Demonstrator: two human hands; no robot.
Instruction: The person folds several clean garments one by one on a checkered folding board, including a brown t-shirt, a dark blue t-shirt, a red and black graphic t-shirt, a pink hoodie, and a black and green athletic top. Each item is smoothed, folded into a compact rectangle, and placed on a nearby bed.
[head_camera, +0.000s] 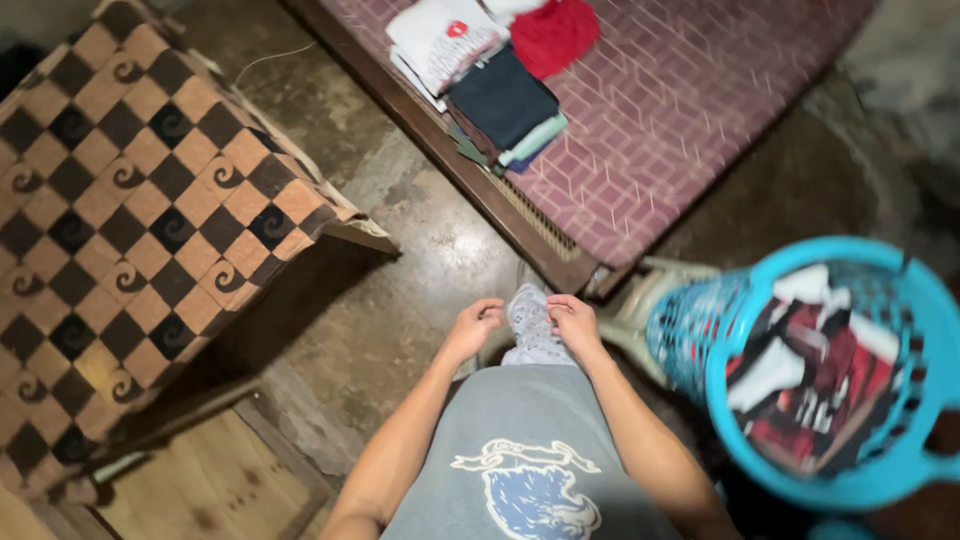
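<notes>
Head view, looking straight down: left hand (472, 326) and right hand (577, 322) raised side by side just below centre, fingers of each curled and pinching the top edge of a small grey patterned cloth (531, 328), left at its nine o'clock edge, right at its three o'clock edge. Cloth hanging between them, above the concrete floor (400, 260) and in front of a grey shirt with a blue print (525, 470). Judged risk: a pinch this light at two corners only, so a slip of either side would likely drop the cloth onto the floor (dusty-looking, though hard to tell in this light); a pull too far apart could also twist it out of shape. At twelve to one o'clock, a bed with a maroon patterned cover (680, 110), carrying a stack of folded clothes (495, 95) with a red garment (553, 33) just beside it at the top edge. At three to four o'clock, a blue laundry basket (900, 470) holding red, white and black clothes, near the right forearm and resting against a pale plastic stool (650, 295). At nine o'clock, a piece of furniture under a brown-and-black checked cloth (120, 210). Bed frame edge lying between the hands and the folded stack; basket rim crowding the right elbow.
</notes>
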